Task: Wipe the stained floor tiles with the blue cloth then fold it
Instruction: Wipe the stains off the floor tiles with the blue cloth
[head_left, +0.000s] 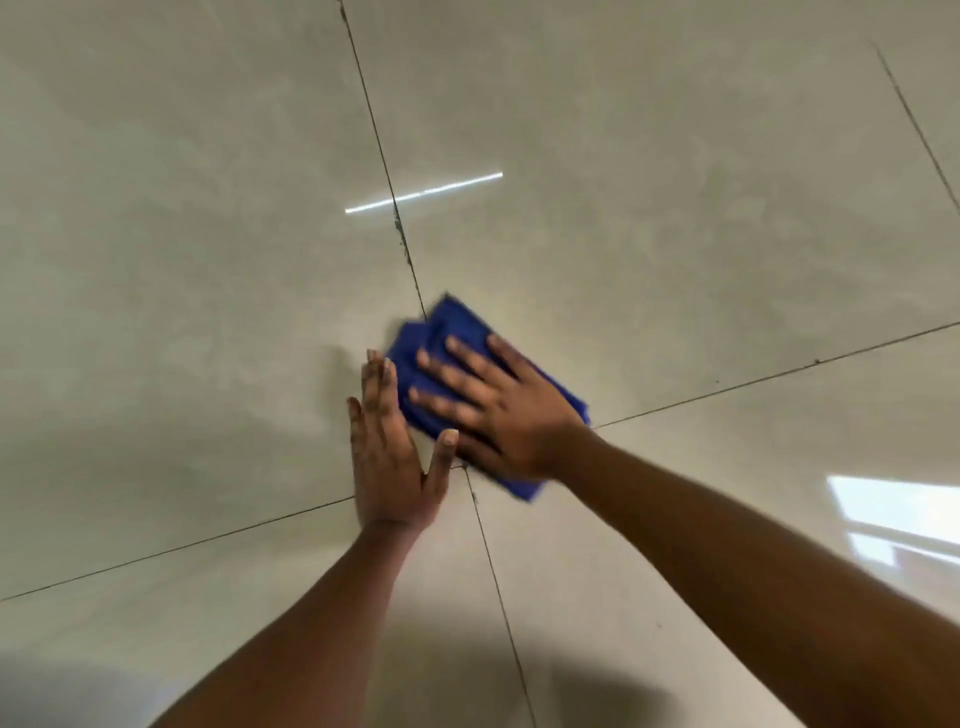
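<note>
A blue cloth (451, 332) lies bunched flat on the beige floor tiles (208, 260), right where four tiles meet. My right hand (493, 410) presses on top of it, palm down with fingers spread. My left hand (387, 452) lies flat on the tile along the cloth's left edge, fingers together, its thumb touching the cloth's near edge. The cloth and right hand are motion-blurred. Dark specks mark the grout line (400, 234) beyond the cloth.
Glossy tiles stretch in every direction, crossed by dark grout lines. A strip light reflects on the floor (423, 193) beyond the cloth, and a window reflection (898, 514) shines at the right. My shadow falls across the near floor.
</note>
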